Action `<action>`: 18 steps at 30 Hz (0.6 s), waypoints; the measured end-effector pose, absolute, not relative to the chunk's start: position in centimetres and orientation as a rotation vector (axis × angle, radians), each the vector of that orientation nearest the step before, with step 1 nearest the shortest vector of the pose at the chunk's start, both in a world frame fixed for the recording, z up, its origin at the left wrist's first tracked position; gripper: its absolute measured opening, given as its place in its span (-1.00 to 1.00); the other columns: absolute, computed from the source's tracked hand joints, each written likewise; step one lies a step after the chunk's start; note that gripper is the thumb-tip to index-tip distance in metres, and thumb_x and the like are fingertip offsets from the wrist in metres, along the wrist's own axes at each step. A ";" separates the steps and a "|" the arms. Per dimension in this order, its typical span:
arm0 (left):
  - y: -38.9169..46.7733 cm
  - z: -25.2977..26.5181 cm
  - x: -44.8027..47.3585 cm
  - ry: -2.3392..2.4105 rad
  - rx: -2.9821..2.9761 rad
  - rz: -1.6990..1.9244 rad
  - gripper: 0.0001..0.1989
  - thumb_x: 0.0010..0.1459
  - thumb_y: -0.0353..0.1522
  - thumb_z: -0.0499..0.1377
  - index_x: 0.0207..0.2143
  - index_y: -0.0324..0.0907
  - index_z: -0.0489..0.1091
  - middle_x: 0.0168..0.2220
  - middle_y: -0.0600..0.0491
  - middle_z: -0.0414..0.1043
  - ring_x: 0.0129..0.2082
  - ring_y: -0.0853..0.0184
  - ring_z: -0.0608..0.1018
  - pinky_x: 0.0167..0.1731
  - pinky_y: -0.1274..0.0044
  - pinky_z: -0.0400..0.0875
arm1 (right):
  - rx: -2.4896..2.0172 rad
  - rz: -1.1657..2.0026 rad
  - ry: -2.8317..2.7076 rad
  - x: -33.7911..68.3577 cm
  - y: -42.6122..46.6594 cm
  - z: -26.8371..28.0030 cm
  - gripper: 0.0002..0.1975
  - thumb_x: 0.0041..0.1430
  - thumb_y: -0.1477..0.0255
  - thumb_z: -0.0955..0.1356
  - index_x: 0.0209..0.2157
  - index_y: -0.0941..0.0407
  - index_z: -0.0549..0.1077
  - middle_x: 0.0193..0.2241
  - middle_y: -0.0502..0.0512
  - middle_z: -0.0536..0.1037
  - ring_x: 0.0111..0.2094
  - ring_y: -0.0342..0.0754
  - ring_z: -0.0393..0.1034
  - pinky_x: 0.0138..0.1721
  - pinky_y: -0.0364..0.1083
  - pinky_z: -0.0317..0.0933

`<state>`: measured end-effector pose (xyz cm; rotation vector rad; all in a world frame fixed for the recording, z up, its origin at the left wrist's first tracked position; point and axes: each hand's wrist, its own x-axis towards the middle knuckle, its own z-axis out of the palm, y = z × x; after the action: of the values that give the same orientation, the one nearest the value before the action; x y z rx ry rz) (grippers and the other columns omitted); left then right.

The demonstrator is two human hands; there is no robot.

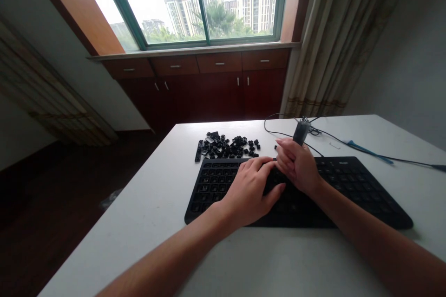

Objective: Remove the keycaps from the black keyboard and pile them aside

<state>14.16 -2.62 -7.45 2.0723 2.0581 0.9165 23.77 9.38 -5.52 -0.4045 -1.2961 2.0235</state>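
A black keyboard (358, 195) lies flat on the white table. Empty key sockets show across its left part; keys seem to sit on its right part. My left hand (248, 189) rests on the keyboard's middle, fingers stretched and thumb apart, holding nothing I can see. Just right of it, my right hand (296, 162) is closed around a tool with a thick dark handle (301, 132). The handle's end sticks up above the fist, while its lower end is hidden by my fingers. A heap of loose black keycaps (226, 147) lies behind the keyboard's left side.
Behind the keyboard at the right, a thin black cable (362, 150) runs across the white table (146, 204). A blue strip-like item (371, 152) and a small bent metal wire (334, 145) lie there. Wooden cabinets (209, 93) stand beneath the window beyond.
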 end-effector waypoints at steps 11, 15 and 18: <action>-1.5 -8.2 16.2 1.993 2.439 0.685 -0.55 0.36 -0.41 -0.02 0.24 -0.41 0.18 0.30 -0.36 0.26 0.39 -0.02 0.23 0.41 0.13 0.08 | -0.225 1.812 -1.200 24.3 8.7 -6.7 -0.53 0.17 0.41 0.43 -0.71 0.07 0.18 -0.83 -0.15 0.15 -0.80 -0.27 -0.05 -0.72 -0.15 -0.18; -1.5 -8.4 16.3 1.976 2.497 0.668 -0.50 0.30 -0.43 0.01 0.26 -0.42 0.15 0.29 -0.37 0.25 0.40 -0.02 0.22 0.42 0.16 0.04 | -0.237 1.742 -1.206 24.4 8.6 -6.8 -0.52 0.17 0.38 0.42 -0.73 0.06 0.18 -0.83 -0.13 0.14 -0.79 -0.25 -0.06 -0.71 -0.14 -0.16; -1.5 -8.3 16.2 1.971 2.499 0.657 -0.49 0.31 -0.42 0.02 0.27 -0.46 0.15 0.30 -0.38 0.24 0.40 -0.03 0.20 0.44 0.18 0.00 | -0.237 1.705 -1.217 24.5 8.3 -6.6 -0.52 0.16 0.39 0.42 -0.74 0.06 0.18 -0.84 -0.12 0.14 -0.78 -0.25 -0.05 -0.70 -0.13 -0.14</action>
<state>16.24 -1.50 -8.30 2.4992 1.9713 0.6570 24.54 8.27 -6.59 -0.2367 -1.2168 1.7049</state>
